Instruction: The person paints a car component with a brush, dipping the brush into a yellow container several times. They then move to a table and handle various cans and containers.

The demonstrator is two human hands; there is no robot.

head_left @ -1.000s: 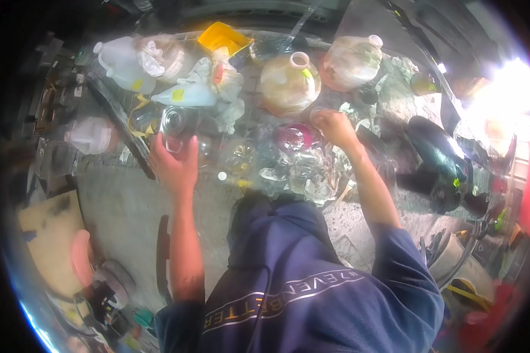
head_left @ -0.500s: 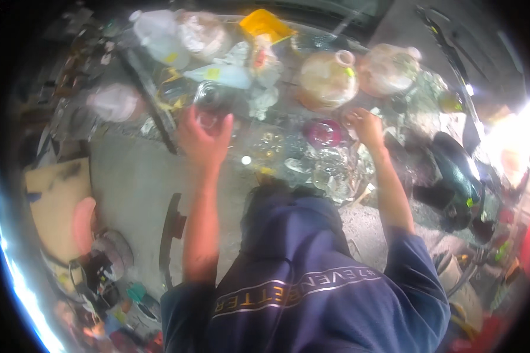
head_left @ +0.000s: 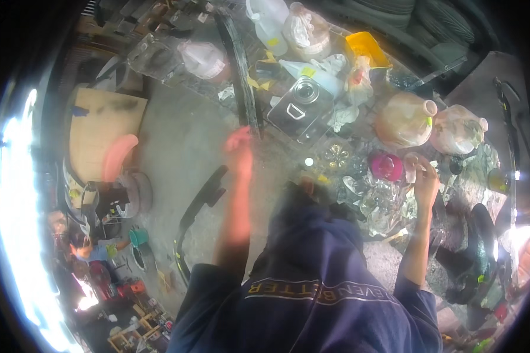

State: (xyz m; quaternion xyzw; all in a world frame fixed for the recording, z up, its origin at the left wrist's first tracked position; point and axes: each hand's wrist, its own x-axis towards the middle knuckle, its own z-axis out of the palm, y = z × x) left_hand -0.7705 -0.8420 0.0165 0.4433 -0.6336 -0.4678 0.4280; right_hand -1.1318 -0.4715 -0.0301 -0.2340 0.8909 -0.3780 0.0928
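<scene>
My left hand (head_left: 239, 140) is smeared by motion, beside the lower end of a long black strip (head_left: 241, 82); its fingers do not show clearly. My right hand (head_left: 427, 177) has its fingers closed on a small translucent, whitish piece (head_left: 413, 166), whose kind I cannot make out. Just left of that piece lies a round magenta object (head_left: 387, 167). A rectangular metal can (head_left: 303, 110) with a round cap and a handle lies between my hands, farther off. Clear crumpled plastic (head_left: 378, 200) lies below the magenta object.
Two cloudy plastic jugs (head_left: 403, 119) stand beyond my right hand. More jugs and a yellow container (head_left: 368, 50) are at the far side. A curved black part (head_left: 200, 206) lies left of my body. Dark bulky pieces (head_left: 474, 253) are on the right. Another person (head_left: 91, 250) is at the lower left.
The view has swung left, shifting the scene rightward. My left hand has moved off the metal can to the black strip. A translucent piece now shows in my right hand.
</scene>
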